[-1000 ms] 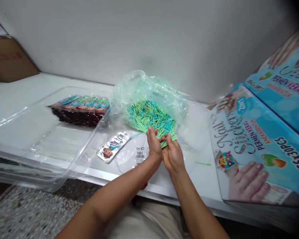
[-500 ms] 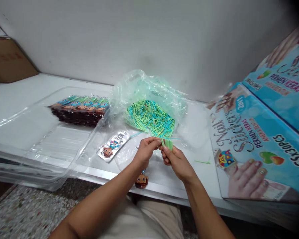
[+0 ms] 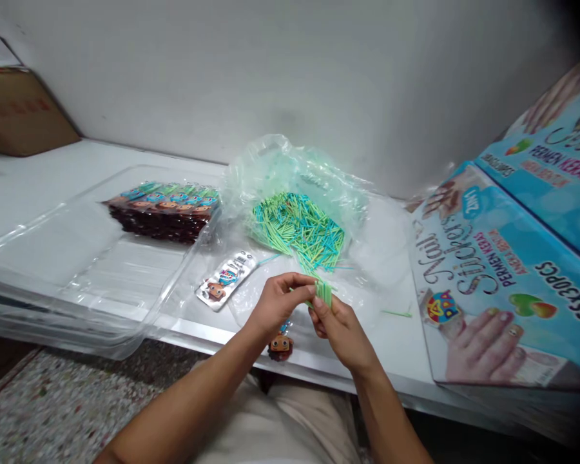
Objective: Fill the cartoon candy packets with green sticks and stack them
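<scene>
Head view: the right hand (image 3: 344, 327) grips green sticks (image 3: 323, 292) between its fingers, the left hand (image 3: 276, 303) bends its fingers to their edge, grip unclear, and a stick pile (image 3: 299, 227) lies beyond the fingertips

left hand (image 3: 281, 300) pinched, against curled right hand (image 3: 339, 327)

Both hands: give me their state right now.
Left hand: closed in a pinch at the bundle of green sticks; whether it grips any cannot be told.
Right hand: closed, holding that bundle.
</scene>
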{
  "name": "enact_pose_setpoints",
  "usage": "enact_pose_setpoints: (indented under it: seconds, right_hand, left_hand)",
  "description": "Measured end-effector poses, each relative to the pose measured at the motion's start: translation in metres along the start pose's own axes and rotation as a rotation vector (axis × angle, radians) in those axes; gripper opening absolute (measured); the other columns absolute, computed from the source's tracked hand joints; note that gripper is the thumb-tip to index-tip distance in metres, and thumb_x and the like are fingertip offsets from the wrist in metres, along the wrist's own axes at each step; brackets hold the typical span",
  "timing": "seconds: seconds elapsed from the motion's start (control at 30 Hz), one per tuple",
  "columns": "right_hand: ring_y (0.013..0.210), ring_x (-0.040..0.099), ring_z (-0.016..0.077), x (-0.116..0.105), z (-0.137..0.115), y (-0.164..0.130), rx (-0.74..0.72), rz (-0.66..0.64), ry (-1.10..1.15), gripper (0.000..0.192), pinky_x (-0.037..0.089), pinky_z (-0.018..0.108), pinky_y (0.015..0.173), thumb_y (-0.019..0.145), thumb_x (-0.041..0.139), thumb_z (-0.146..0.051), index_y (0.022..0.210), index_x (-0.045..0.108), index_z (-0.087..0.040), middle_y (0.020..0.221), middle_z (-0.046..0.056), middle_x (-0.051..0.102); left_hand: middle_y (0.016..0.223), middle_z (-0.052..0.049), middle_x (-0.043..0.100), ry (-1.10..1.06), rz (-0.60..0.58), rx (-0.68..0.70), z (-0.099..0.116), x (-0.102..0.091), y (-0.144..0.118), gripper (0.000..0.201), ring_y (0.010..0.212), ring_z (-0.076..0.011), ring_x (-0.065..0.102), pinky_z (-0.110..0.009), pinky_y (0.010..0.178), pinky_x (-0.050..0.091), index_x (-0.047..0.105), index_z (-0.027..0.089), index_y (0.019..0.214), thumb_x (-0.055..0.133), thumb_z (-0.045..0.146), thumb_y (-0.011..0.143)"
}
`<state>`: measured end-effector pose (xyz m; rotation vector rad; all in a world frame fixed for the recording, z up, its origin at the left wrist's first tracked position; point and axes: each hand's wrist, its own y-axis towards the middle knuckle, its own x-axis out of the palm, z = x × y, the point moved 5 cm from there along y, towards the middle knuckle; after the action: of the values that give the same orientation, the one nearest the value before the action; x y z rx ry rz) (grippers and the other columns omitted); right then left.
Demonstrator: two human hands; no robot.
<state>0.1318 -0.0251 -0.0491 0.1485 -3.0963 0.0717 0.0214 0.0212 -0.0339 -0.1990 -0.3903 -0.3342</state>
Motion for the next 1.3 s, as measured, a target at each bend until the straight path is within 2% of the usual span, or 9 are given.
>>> enact_pose_setpoints:
  seconds: [0.1,0.3,0.47,0.63,0.77,0.83,0.97,1.17,1.3]
  right_hand:
    - [0.05,0.033,0.0073,0.003,-0.002,-0.002,-0.025,-0.021,-0.061,0.032,0.026,0.022,0.045,0.093,0.045,-0.046,0.076,0.045,-0.02,0.063,-0.006,0.038]
    - [0.051,0.033,0.0082,0.005,0.003,-0.003,-0.024,-0.028,-0.128,0.032,0.028,0.023,0.047,0.094,0.042,-0.046,0.077,0.045,-0.02,0.062,-0.006,0.038]
    - [0.053,0.036,0.0086,0.006,0.003,-0.005,-0.04,0.032,-0.201,0.032,0.031,0.023,0.048,0.094,0.042,-0.047,0.077,0.046,-0.02,0.066,-0.004,0.041]
    - [0.051,0.036,0.0082,0.004,0.001,-0.007,-0.029,0.076,-0.141,0.031,0.03,0.022,0.046,0.093,0.045,-0.048,0.081,0.049,-0.019,0.066,-0.004,0.044]
    - [0.049,0.035,0.0076,0.005,-0.001,-0.009,-0.017,0.042,-0.069,0.031,0.028,0.022,0.045,0.092,0.046,-0.047,0.08,0.049,-0.019,0.064,-0.005,0.043]
    - [0.048,0.033,0.0076,0.006,-0.002,-0.01,-0.032,0.022,-0.076,0.033,0.027,0.023,0.045,0.093,0.045,-0.047,0.076,0.047,-0.019,0.061,-0.005,0.04]
    - [0.049,0.031,0.0083,0.006,-0.002,-0.01,-0.048,0.001,-0.114,0.031,0.027,0.023,0.046,0.093,0.044,-0.046,0.077,0.046,-0.02,0.06,-0.006,0.037]
    - [0.051,0.034,0.0087,0.006,0.0,-0.011,-0.051,0.002,-0.183,0.032,0.029,0.023,0.047,0.094,0.043,-0.046,0.075,0.046,-0.02,0.063,-0.005,0.039]
    - [0.05,0.035,0.0084,0.007,-0.001,-0.011,-0.039,0.014,-0.147,0.033,0.029,0.023,0.047,0.094,0.042,-0.046,0.077,0.047,-0.019,0.061,-0.005,0.039]
  left_hand:
    - [0.065,-0.003,0.066,-0.011,-0.02,-0.008,0.0,0.0,-0.001,0.023,0.059,-0.0119,0.056,-0.027,0.064,0.044,0.07,0.009,0.076,0.076,0.024,0.06]
    - [0.06,-0.002,0.064,0.004,0.057,-0.012,-0.003,-0.004,-0.002,0.017,0.055,-0.0121,0.055,-0.026,0.061,0.043,0.069,0.01,0.069,0.075,0.023,0.059]
    - [0.057,-0.001,0.063,-0.005,0.118,-0.035,-0.006,-0.003,-0.004,0.009,0.052,-0.0105,0.053,-0.025,0.058,0.042,0.067,0.011,0.065,0.069,0.019,0.061]
    - [0.067,-0.001,0.067,0.012,0.176,0.039,0.001,-0.005,-0.009,0.005,0.069,-0.012,0.06,-0.023,0.072,0.044,0.064,0.013,0.059,0.064,0.016,0.064]
    - [0.076,-0.003,0.069,0.043,0.095,0.048,0.006,-0.001,-0.01,0.008,0.075,-0.0132,0.06,-0.023,0.073,0.045,0.068,0.012,0.07,0.062,0.014,0.065]
    - [0.073,-0.003,0.067,0.067,0.018,0.023,0.006,0.002,-0.01,0.015,0.066,-0.0127,0.059,-0.024,0.067,0.046,0.07,0.011,0.079,0.065,0.016,0.065]
    - [0.062,-0.001,0.062,0.052,-0.057,-0.011,0.001,0.005,-0.009,0.015,0.049,-0.0127,0.056,-0.027,0.053,0.045,0.067,0.01,0.077,0.067,0.022,0.067]
    - [0.053,0.001,0.058,0.031,-0.005,-0.027,-0.001,0.006,-0.011,0.008,0.042,-0.0126,0.052,-0.026,0.046,0.043,0.063,0.012,0.069,0.063,0.02,0.066]
    - [0.064,-0.002,0.063,0.051,0.116,0.039,0.003,0.002,-0.011,0.003,0.057,-0.0113,0.058,-0.023,0.056,0.046,0.062,0.012,0.062,0.059,0.014,0.064]
